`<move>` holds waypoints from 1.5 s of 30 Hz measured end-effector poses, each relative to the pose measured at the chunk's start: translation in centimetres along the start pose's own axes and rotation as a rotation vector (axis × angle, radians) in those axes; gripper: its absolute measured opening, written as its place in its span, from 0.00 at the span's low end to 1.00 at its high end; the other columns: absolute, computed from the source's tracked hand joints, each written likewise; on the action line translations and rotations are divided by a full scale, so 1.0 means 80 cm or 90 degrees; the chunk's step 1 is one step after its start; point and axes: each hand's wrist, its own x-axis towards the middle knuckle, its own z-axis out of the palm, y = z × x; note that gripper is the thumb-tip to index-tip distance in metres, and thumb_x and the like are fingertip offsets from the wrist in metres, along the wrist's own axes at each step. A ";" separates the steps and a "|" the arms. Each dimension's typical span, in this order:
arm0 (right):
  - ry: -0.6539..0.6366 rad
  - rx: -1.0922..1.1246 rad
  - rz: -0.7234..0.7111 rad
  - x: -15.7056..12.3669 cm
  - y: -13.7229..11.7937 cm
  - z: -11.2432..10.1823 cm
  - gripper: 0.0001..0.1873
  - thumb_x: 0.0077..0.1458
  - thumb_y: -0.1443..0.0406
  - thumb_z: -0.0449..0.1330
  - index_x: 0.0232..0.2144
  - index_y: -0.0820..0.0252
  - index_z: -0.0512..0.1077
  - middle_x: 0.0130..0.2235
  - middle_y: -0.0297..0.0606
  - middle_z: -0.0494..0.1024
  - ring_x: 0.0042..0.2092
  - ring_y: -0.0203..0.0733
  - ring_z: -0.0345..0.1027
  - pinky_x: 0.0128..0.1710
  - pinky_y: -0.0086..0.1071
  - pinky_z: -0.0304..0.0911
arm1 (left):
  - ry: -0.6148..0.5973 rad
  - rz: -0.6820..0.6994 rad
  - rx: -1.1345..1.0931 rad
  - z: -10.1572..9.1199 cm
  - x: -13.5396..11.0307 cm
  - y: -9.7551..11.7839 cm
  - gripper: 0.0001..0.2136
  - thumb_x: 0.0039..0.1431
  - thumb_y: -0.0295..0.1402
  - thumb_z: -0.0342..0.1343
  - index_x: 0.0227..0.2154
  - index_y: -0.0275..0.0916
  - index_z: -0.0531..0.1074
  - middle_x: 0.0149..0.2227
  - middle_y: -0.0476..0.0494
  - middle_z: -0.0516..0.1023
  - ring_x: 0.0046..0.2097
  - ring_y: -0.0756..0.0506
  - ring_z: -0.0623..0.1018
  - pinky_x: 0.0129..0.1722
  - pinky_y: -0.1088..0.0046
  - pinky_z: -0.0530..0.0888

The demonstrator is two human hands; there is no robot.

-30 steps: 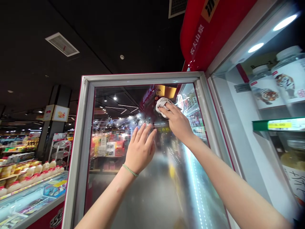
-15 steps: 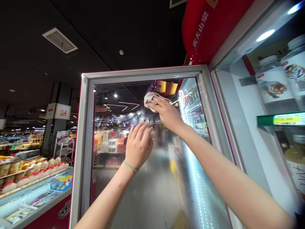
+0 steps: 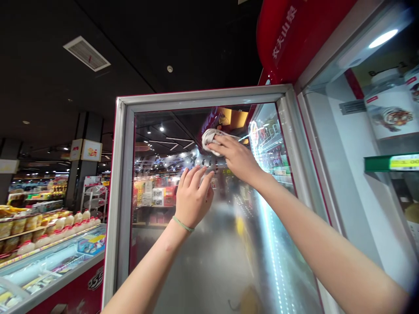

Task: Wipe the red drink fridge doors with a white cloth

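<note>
My right hand [image 3: 240, 159] presses a crumpled white cloth [image 3: 211, 140] against the upper part of a glass door [image 3: 163, 248], its fingers bent over the cloth. Lower and to the left, my left hand [image 3: 194, 196] rests its fingertips on the same pane, fingers apart, nothing held. A green band [image 3: 183, 224] circles the left wrist. Cloudy smears [image 3: 178, 161] show on the glass near both hands. The door stands open in its grey frame [image 3: 203, 97], and its pane mirrors the shop's lights and shelves.
To the right is the lit inside of a red-topped cooler [image 3: 284, 39], with a bottle [image 3: 391, 107] above a green shelf edge [image 3: 393, 162]. A chest freezer [image 3: 49, 272] and rows of jars [image 3: 31, 226] stand to the left, before a dark pillar [image 3: 87, 152].
The view has turned slightly left, so the door and cooler sit farther right. My right hand and the cloth are a little lower on the glass; my left hand stays about where it was.
</note>
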 end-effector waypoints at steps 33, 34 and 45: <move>-0.034 0.015 -0.173 0.051 -0.037 0.030 0.31 0.61 0.77 0.51 0.60 0.46 0.74 0.65 0.33 0.72 0.65 0.47 0.64 0.61 0.44 0.66 | -0.067 -0.041 0.079 -0.060 -0.069 -0.054 0.23 0.63 0.26 0.55 0.61 0.44 0.68 0.61 0.38 0.73 0.66 0.38 0.70 0.67 0.53 0.68; -0.044 0.018 -0.187 0.051 -0.039 0.031 0.31 0.61 0.77 0.51 0.59 0.46 0.74 0.65 0.32 0.73 0.65 0.47 0.64 0.61 0.43 0.66 | -0.070 -0.044 0.080 -0.062 -0.071 -0.057 0.23 0.63 0.26 0.55 0.61 0.44 0.68 0.62 0.38 0.73 0.66 0.38 0.69 0.67 0.53 0.68; -0.063 0.020 -0.223 0.064 -0.058 0.038 0.30 0.62 0.78 0.50 0.57 0.47 0.76 0.64 0.32 0.73 0.64 0.46 0.65 0.58 0.41 0.68 | -0.055 -0.044 0.070 -0.065 -0.089 -0.074 0.24 0.63 0.25 0.55 0.62 0.43 0.67 0.62 0.38 0.73 0.68 0.38 0.68 0.68 0.52 0.66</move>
